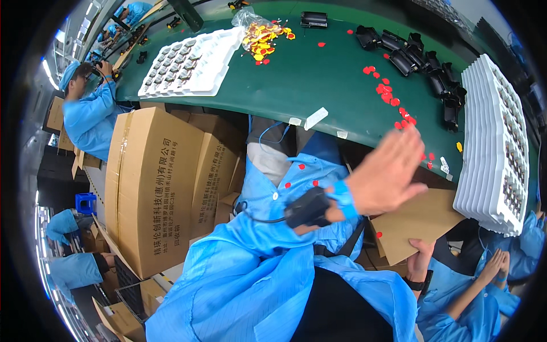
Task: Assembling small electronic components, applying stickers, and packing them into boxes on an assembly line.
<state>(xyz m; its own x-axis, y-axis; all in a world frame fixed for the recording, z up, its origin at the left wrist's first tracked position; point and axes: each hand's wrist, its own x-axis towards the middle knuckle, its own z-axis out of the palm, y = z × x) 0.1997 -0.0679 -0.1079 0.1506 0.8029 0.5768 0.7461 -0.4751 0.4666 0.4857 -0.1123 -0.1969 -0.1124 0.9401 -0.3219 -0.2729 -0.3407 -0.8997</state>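
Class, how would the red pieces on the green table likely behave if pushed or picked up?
The red pieces look thin and flat, so should slide rather than roll. Being small, they're probably light. Lying flat on the table, they may be awkward to pinch.

Cardboard sheet (419, 219) matt, smooth; tabletop (290, 80) smooth; stacked trays (477, 131) plastic.

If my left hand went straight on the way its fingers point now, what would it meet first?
Most likely the small red pieces near the edge of the green table, just ahead of the left hand; the hand's height is unclear, so it might pass above them.
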